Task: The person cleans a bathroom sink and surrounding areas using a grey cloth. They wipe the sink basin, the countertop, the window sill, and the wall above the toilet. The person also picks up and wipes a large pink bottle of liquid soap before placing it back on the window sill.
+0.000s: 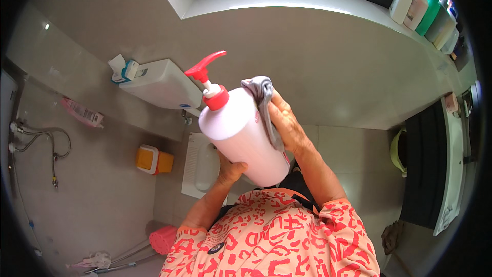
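A large pale pink pump bottle (238,133) with a red collar and red pump head is held up in front of my body, tilted with its top toward the upper left. My left hand (230,169) grips it from below on the left, thumb against its side and the other fingers hidden behind it. On its right side, my right hand (287,123) presses a grey cloth (266,105) against the bottle wall. The cloth is bunched near the bottle's shoulder and hangs down along its side.
A white toilet cistern (164,84) with a tissue box (124,72) stands left, near a squat toilet (197,166) and an orange bin (154,160). Several bottles (417,5) line the windowsill. A dark cabinet with a white top (451,174) is at right, beside a green basin (397,151).
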A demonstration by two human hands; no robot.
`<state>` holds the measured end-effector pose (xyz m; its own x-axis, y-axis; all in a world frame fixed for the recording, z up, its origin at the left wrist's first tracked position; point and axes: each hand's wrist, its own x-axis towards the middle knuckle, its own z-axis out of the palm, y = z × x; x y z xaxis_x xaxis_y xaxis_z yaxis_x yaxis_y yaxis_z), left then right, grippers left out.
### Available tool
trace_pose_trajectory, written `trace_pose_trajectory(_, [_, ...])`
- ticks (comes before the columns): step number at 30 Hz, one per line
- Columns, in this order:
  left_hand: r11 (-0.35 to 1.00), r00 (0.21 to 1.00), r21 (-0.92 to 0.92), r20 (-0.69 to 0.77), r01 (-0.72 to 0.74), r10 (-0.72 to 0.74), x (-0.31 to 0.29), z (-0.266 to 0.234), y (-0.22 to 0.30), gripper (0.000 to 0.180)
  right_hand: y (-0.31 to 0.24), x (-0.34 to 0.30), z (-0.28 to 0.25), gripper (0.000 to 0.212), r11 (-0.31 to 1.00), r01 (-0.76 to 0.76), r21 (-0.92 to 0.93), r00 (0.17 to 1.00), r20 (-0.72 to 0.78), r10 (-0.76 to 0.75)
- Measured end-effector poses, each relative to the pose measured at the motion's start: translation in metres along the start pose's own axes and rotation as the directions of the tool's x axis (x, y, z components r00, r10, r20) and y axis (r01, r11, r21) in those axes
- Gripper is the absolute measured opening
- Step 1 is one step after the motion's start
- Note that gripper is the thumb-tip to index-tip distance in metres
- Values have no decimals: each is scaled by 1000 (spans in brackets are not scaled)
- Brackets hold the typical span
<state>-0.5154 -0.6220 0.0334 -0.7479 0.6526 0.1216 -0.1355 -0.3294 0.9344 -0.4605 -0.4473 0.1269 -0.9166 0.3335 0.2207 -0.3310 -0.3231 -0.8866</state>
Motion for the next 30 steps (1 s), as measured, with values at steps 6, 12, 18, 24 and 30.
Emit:
trace_pose_trajectory(6, [995, 996, -81, 65, 61, -56, -1, -2, -16, 102, 4, 19, -14, 44, 997, -21, 75, 999, 27, 19])
trace_pose_trajectory(12, [998, 997, -61, 84, 4, 1, 18, -5, -1, 96, 6, -3, 8, 48, 883, 220, -414, 966, -35, -257])
trace_pose_trajectory(18, [998, 997, -5, -41, -66, 66, 32, 20, 27, 85, 10, -21, 18, 63, 500, 403, -766, 867, 144, -478])
trace_pose_trajectory(24, [980, 997, -197, -57, 42, -54, 40, 9, 17, 58, 27, -46, 25, 46, 348, 420, -838, 830, 200, -520])
trace_pose_trajectory(30, [946, 988, 290, -16, -145, 156, 41, 10, 20, 76, 15, -21, 28, 47, 333, 478, -813, 746, 175, -643])
